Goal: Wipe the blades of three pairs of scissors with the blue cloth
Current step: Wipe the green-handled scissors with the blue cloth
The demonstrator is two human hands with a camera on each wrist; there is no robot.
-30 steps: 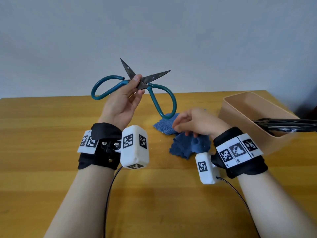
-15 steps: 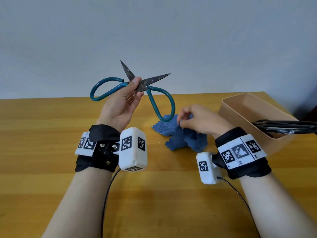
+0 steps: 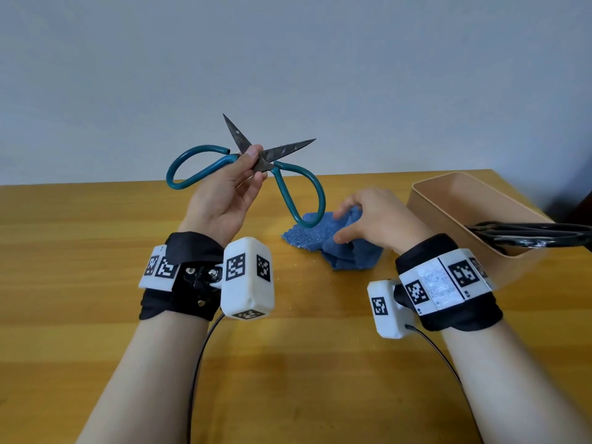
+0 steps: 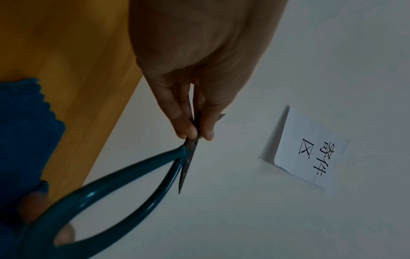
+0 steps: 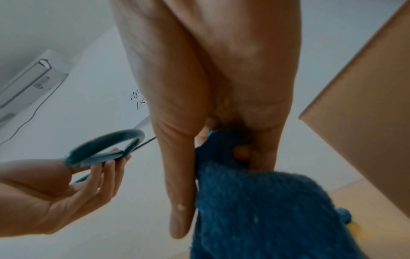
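Wooden table, pale wall behind: left hand pinching teal scissors at pivot, blades splayed; right hand at 3 o'clock, fingers gripping blue cloth.

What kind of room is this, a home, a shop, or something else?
Probably a plain indoor workroom or office rather than a kitchen or shop. A bare wooden table stands against a blank pale wall, which bears a printed paper sign. What looks like a wall-mounted air conditioner shows in the right wrist view.
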